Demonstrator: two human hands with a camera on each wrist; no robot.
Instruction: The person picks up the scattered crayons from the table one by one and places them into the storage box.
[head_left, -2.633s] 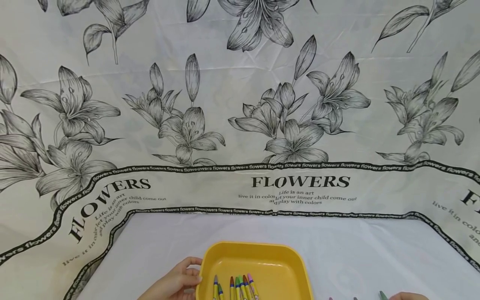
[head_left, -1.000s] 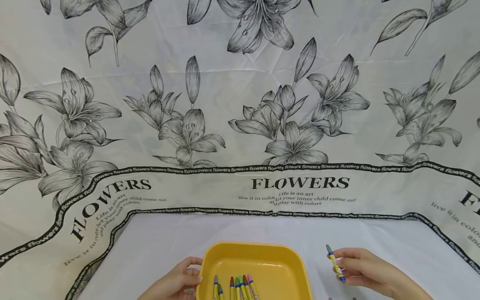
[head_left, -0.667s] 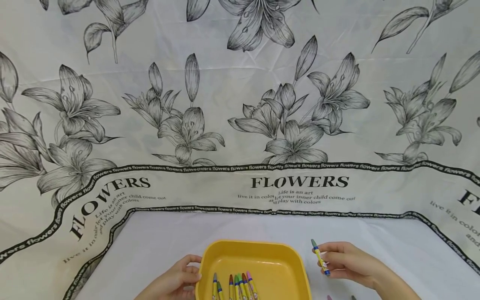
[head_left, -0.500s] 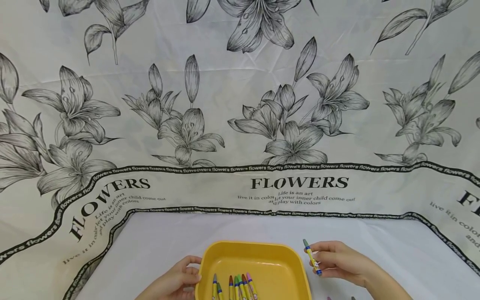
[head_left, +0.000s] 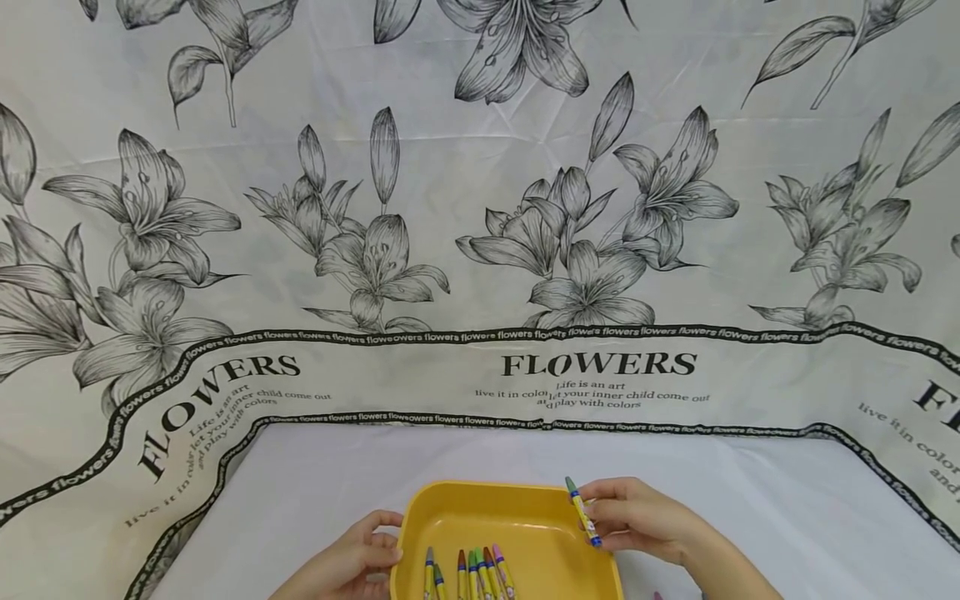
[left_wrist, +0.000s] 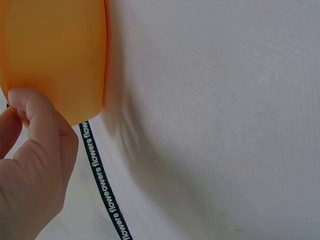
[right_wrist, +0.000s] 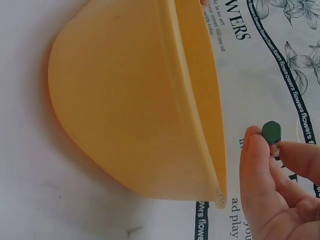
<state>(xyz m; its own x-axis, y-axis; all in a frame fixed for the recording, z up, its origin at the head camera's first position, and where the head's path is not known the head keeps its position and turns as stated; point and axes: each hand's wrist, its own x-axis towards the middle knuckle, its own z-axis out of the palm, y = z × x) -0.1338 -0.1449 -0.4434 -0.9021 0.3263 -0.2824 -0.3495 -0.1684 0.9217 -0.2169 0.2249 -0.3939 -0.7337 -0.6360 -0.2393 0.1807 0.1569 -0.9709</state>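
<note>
My left hand point(head_left: 352, 557) grips the left side of a yellow plastic tray point(head_left: 551, 533); in the left wrist view its thumb point(left_wrist: 31, 102) presses the tray's wall near the rim. Several crayons point(head_left: 482, 575) in yellow wrappers lie side by side in the tray, their lower ends cut off by the frame. My right hand point(head_left: 641, 518) pinches a green crayon point(head_left: 582, 513) between thumb and fingers, tip up and leaning left. It overlaps the tray's right rim in the head view. In the right wrist view the crayon's green end point(right_wrist: 271, 131) shows above the fingertips, beside the rim.
A pinkish crayon tip point(head_left: 658, 596) shows on the white tablecloth point(head_left: 765, 500) at the bottom edge, right of the tray. Behind the table hangs a white curtain point(head_left: 420, 375) with flower prints and black lettered bands.
My right hand has come up from the lower right with the green crayon and moved left to the tray's right rim. The left hand and the tray have stayed in place.
</note>
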